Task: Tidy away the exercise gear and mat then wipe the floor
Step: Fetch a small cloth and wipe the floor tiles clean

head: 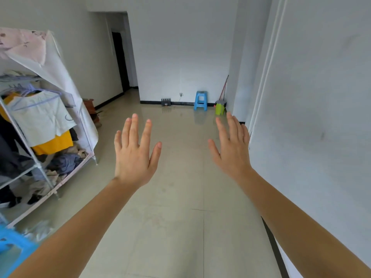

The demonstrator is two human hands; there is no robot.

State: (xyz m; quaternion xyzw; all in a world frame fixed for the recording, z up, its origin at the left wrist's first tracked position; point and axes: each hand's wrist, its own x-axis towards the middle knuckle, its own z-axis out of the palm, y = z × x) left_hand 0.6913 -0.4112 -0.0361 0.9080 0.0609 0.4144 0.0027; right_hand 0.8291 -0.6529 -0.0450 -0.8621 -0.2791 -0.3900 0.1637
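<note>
Both my hands are stretched out in front of me above the beige tiled floor (180,227). My left hand (134,155) has its fingers straight and spread and holds nothing. My right hand (230,147) is likewise flat with straight fingers and holds nothing. At the far wall a green mop bucket (220,107) stands with a red-handled mop (223,88) leaning in the corner. No mat or exercise gear shows in this view.
A fabric wardrobe rack (40,121) full of clothes stands at the left. A blue plastic stool (200,101) and a small dark rack (166,102) sit by the far wall. Another blue stool (12,241) is at the lower left. A white wall (311,117) runs close along my right. A dark doorway (120,61) opens far left.
</note>
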